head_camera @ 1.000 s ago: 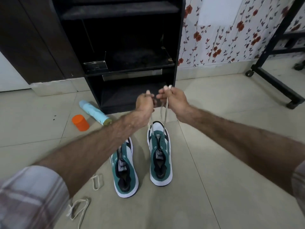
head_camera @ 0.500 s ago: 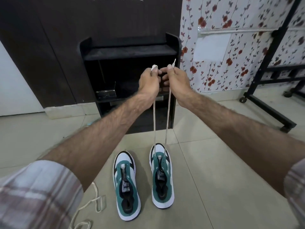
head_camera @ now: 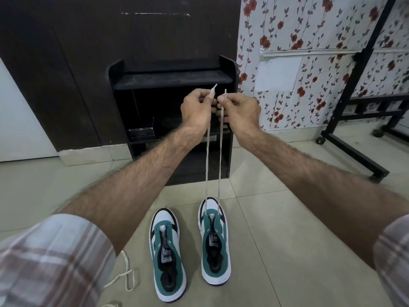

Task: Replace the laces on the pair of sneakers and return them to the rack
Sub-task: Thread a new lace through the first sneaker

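Biggest worry from where I'm sitting: the lace [head_camera: 219, 156] only seems to run through the bottom eyelets of the right sneaker [head_camera: 215, 244], and both ends are pulled up tight. If one side gets tugged harder, I reckon it slides straight out of the holes or ends up lopsided, and the shoe could lift or tip off the floor since nothing is pinning it down.

Left hand [head_camera: 195, 107] is curled shut, pinching one lace end near its tip; right hand [head_camera: 240, 109] is doing the same with the other end. The two fists sit almost touching, up in front of the black rack [head_camera: 170, 78].

Count time: two sneakers, side by side on the tiles just in front of the rack. The left sneaker [head_camera: 168, 251] has no lace that I can see. One lace in the hands, and at least one loose lace [head_camera: 127, 278] on the floor by the plaid sleeve [head_camera: 51, 258], probably an old one, easy to snag an arm on. One rack, two hands.
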